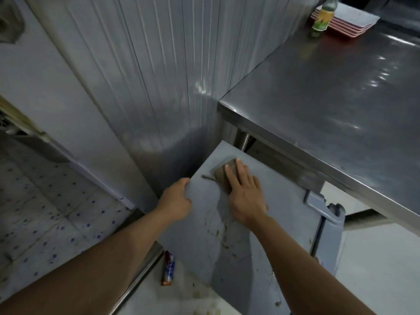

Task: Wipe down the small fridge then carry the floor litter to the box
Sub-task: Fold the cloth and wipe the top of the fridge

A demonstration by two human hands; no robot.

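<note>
Right hand (246, 196) flat on brown cloth (223, 176), smooth fridge (200, 242).

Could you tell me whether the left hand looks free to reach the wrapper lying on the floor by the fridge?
Probably yes: the left hand only grips the fridge edge, and the wrapper lies uncovered on the floor below that arm.

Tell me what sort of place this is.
Likely a commercial kitchen: a steel counter, stacked trays and a bottle on it, and a small fridge tucked under it.
</note>
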